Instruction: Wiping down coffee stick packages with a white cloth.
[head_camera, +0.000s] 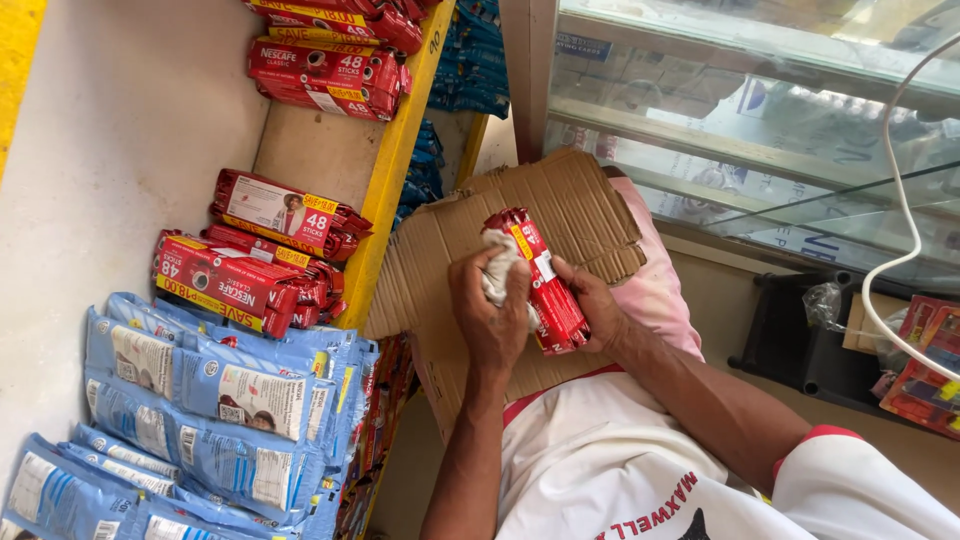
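**Hands wiping a red packet beside a stocked shelf**

Seen from above, a person in a white shirt holds a long red packet of sachet sticks (540, 285) over their lap, above a torn sheet of brown cardboard (520, 235) that lies on a pink cushion (655, 290). The right hand (595, 305) closes its grip round the packet's lower end, steadying it at a slant so that one side faces up. The left hand (490, 310) is clenched on a crumpled whitish cloth (500, 270), pressed against the packet's upper half. The packet is glossy red with a yellow band and a white label, its wrapper wrinkled.

To the left, a yellow-edged shelf (385, 200) carries soft blue pouches (215, 400) at its near end, then stacks of matching red packets (255, 260) farther along. To the right stands a glass display case (760, 130), with a white cable (900, 200) hanging across it.
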